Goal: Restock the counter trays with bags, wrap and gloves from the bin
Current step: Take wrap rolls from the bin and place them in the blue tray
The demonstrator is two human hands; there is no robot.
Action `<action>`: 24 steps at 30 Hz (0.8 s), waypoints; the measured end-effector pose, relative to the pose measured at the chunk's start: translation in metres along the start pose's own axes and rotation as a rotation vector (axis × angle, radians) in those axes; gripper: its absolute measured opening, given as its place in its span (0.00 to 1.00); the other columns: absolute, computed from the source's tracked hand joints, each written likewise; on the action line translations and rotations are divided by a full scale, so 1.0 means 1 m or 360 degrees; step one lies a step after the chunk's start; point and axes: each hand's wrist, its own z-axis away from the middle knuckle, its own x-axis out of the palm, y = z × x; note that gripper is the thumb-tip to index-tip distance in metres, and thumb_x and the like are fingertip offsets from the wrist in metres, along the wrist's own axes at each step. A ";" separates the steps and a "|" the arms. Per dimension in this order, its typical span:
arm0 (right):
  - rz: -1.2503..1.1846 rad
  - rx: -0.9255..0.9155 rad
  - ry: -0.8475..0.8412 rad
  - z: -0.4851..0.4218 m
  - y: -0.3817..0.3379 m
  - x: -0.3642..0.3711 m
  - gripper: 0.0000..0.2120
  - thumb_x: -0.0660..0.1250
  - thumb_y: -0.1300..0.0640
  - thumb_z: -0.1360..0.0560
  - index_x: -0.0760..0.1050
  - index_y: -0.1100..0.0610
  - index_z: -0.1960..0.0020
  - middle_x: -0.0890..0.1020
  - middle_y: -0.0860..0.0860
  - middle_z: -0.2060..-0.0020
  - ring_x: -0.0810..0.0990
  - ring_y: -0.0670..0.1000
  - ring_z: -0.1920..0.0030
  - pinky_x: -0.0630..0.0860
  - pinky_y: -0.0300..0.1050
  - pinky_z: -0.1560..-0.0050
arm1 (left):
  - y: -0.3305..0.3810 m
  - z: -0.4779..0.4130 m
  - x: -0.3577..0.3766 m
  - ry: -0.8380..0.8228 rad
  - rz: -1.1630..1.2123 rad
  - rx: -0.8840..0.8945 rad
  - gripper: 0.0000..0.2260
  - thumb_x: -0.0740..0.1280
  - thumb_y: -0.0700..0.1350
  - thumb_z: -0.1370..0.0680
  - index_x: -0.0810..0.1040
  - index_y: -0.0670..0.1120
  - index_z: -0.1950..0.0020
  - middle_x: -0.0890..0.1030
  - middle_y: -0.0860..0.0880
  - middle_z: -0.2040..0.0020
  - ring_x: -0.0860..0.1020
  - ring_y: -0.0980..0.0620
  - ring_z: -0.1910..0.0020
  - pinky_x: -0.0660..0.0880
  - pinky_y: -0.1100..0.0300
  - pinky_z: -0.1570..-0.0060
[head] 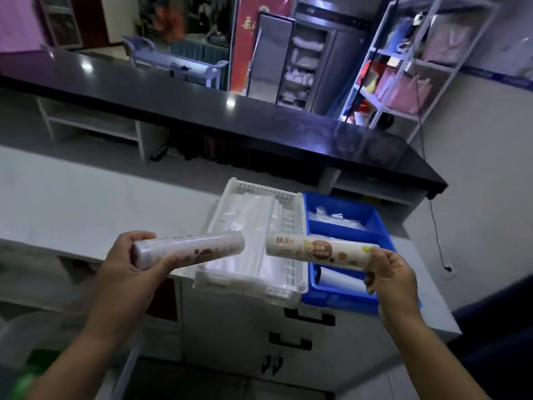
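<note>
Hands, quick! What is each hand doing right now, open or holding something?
Left hand: closed around a clear plastic-wrapped roll.
Right hand: closed, pinching the end of a white printed roll.

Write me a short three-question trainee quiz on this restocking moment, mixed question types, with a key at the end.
1. True or false: the left hand holds a cling-film-wrapped roll with brown print above the white slotted plastic tray.
2. Which tray has a divider wall across it?
A. the white slotted plastic tray
B. the blue plastic tray
C. neither
3. Fill in: the right hand grips the white printed roll with an orange label by its ____ end.

Key
1. True; its free end reaches over the tray.
2. B; the blue tray is split into compartments holding clear plastic items.
3. Right; the roll's left end points at the other roll.
</note>
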 end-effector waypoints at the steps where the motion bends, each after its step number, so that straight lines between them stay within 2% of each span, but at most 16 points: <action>1: 0.0012 0.0036 0.0049 -0.013 0.008 -0.019 0.08 0.61 0.54 0.22 0.75 0.57 0.56 0.75 0.55 0.71 0.71 0.42 0.79 0.70 0.36 0.81 | 0.007 0.003 0.016 -0.0020 -0.0017 0.0009 0.18 0.77 0.49 0.34 0.72 0.58 0.51 0.76 0.54 0.58 0.76 0.57 0.63 0.70 0.77 0.73; 3: 0.0040 0.0133 0.0105 -0.037 0.027 -0.052 0.10 0.62 0.51 0.23 0.75 0.56 0.55 0.77 0.55 0.70 0.73 0.45 0.77 0.71 0.39 0.79 | 0.020 0.007 0.047 -0.0056 -0.0048 0.0032 0.18 0.77 0.49 0.34 0.72 0.58 0.50 0.77 0.54 0.57 0.76 0.55 0.61 0.73 0.73 0.71; 5: 0.0071 0.0236 0.0129 -0.060 0.046 -0.077 0.11 0.63 0.49 0.24 0.76 0.57 0.55 0.77 0.55 0.70 0.73 0.48 0.75 0.71 0.41 0.77 | 0.030 0.013 0.078 -0.0102 -0.0077 0.0047 0.19 0.76 0.49 0.34 0.72 0.58 0.49 0.76 0.54 0.56 0.77 0.53 0.59 0.77 0.61 0.66; 6: 0.0074 0.0282 0.0126 -0.072 0.055 -0.087 0.11 0.64 0.49 0.24 0.76 0.57 0.54 0.77 0.55 0.70 0.72 0.49 0.75 0.71 0.42 0.76 | 0.034 0.015 0.093 -0.0121 -0.0082 0.0041 0.19 0.76 0.50 0.33 0.72 0.58 0.49 0.76 0.54 0.57 0.77 0.52 0.60 0.79 0.55 0.66; 7: 0.0075 0.0322 0.0111 -0.083 0.063 -0.096 0.11 0.64 0.49 0.24 0.75 0.58 0.54 0.77 0.56 0.70 0.72 0.49 0.74 0.71 0.43 0.75 | 0.037 0.017 0.108 -0.0131 -0.0088 0.0038 0.18 0.76 0.50 0.33 0.72 0.58 0.48 0.76 0.55 0.57 0.77 0.52 0.60 0.78 0.53 0.70; 10: 0.0163 0.0374 -0.0007 -0.112 0.084 -0.116 0.12 0.63 0.50 0.23 0.75 0.59 0.53 0.79 0.57 0.67 0.74 0.51 0.72 0.71 0.44 0.74 | 0.044 0.022 0.150 -0.0109 -0.0136 0.0089 0.18 0.76 0.49 0.33 0.72 0.58 0.49 0.76 0.56 0.58 0.77 0.55 0.62 0.77 0.57 0.74; 12: 0.0263 0.0418 -0.0147 -0.129 0.092 -0.124 0.12 0.63 0.49 0.23 0.75 0.59 0.53 0.80 0.57 0.64 0.76 0.51 0.70 0.72 0.43 0.74 | 0.046 0.023 0.175 -0.0101 -0.0148 0.0131 0.19 0.76 0.47 0.33 0.72 0.57 0.49 0.77 0.56 0.57 0.77 0.56 0.61 0.75 0.69 0.71; 14: 0.0375 0.0467 -0.0322 -0.143 0.096 -0.127 0.12 0.63 0.49 0.23 0.75 0.58 0.52 0.81 0.57 0.61 0.77 0.52 0.69 0.74 0.43 0.73 | 0.047 0.025 0.196 -0.0100 -0.0142 0.0132 0.19 0.77 0.45 0.34 0.72 0.57 0.49 0.77 0.56 0.57 0.78 0.61 0.60 0.72 0.77 0.69; 16: 0.0528 0.0456 -0.0499 -0.154 0.099 -0.125 0.12 0.64 0.49 0.23 0.75 0.58 0.51 0.81 0.56 0.60 0.77 0.52 0.70 0.75 0.42 0.73 | 0.047 0.026 0.211 -0.0113 -0.0140 0.0107 0.19 0.77 0.45 0.34 0.73 0.58 0.50 0.77 0.56 0.57 0.76 0.67 0.61 0.71 0.79 0.69; 19: 0.0814 0.0311 -0.0681 -0.163 0.102 -0.119 0.10 0.64 0.49 0.23 0.75 0.56 0.53 0.81 0.54 0.61 0.78 0.53 0.71 0.76 0.42 0.74 | 0.046 0.024 0.226 -0.0117 -0.0146 0.0083 0.19 0.77 0.45 0.34 0.73 0.60 0.52 0.78 0.55 0.57 0.76 0.66 0.62 0.72 0.78 0.69; 22: 0.0997 0.0163 -0.0751 -0.170 0.107 -0.114 0.10 0.63 0.48 0.23 0.76 0.54 0.52 0.80 0.51 0.61 0.80 0.53 0.68 0.78 0.45 0.69 | 0.046 0.018 0.233 -0.0117 -0.0173 0.0084 0.19 0.77 0.45 0.34 0.72 0.61 0.52 0.78 0.55 0.57 0.77 0.65 0.61 0.72 0.78 0.69; 24: 0.1094 0.0134 -0.0779 -0.175 0.112 -0.113 0.10 0.63 0.49 0.23 0.77 0.54 0.51 0.80 0.50 0.60 0.80 0.51 0.66 0.80 0.46 0.65 | 0.048 0.013 0.237 -0.0129 -0.0182 0.0083 0.19 0.77 0.48 0.35 0.72 0.60 0.50 0.78 0.56 0.56 0.77 0.66 0.59 0.71 0.79 0.69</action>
